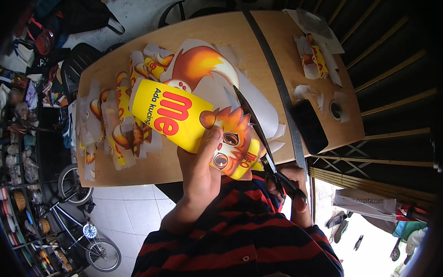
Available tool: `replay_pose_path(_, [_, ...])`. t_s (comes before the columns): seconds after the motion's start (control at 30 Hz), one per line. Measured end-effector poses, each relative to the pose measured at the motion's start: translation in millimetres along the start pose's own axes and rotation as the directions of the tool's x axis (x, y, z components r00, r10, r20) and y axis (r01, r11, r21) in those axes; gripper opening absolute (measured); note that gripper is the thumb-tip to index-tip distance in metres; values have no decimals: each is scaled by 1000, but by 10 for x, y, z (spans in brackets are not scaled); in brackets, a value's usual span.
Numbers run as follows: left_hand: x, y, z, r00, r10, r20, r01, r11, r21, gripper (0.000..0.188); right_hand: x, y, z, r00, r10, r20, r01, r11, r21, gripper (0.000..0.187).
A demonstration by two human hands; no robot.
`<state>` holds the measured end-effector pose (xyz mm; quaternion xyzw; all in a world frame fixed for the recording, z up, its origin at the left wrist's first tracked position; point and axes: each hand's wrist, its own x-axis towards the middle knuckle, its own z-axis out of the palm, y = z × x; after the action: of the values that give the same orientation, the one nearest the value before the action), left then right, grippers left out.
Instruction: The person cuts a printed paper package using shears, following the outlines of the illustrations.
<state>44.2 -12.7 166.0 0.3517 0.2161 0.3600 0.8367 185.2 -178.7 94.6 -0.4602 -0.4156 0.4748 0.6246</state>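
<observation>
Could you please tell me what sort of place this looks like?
Probably a small workshop or home work area, though I can't be certain: printed cutouts lie on a wooden table, packed shelves stand at the left, and a slatted folding gate borders the right.

Scissors (269, 164) right of cutout (194, 121), phone (309, 127) farther right on table (345, 128)

Red/blk lettering (173, 112) on yel. cutout (195, 127), web addr. (370, 200) on wht bag (360, 206).
</observation>
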Motion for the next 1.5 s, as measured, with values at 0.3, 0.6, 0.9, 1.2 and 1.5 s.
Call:
replay_pose_path(0.3, [5,-9,-254,991,103,82,-111,989,95,52,42,-36,-52,1000,-10,15,11,998,-55,85])
replay_pose_path(0.6, [80,122,-425,999,26,29,-30,986,167,52,73,-6,-47,997,-70,40,70,997,-13,87])
replay_pose_path(0.9, [122,133,-472,998,5,58,-11,994,111,44,45,34,-103,987,-30,156,25,999,35,95])
replay_pose_path(1.2, [180,105,-329,987,140,-83,-137,990,40,40,44,35,-34,949,283,139,-276,959,-66,106])
replay_pose_path(1.5, [203,130,-359,979,184,-86,-179,982,63,39,49,64,-56,965,187,186,-156,973,-171,123])
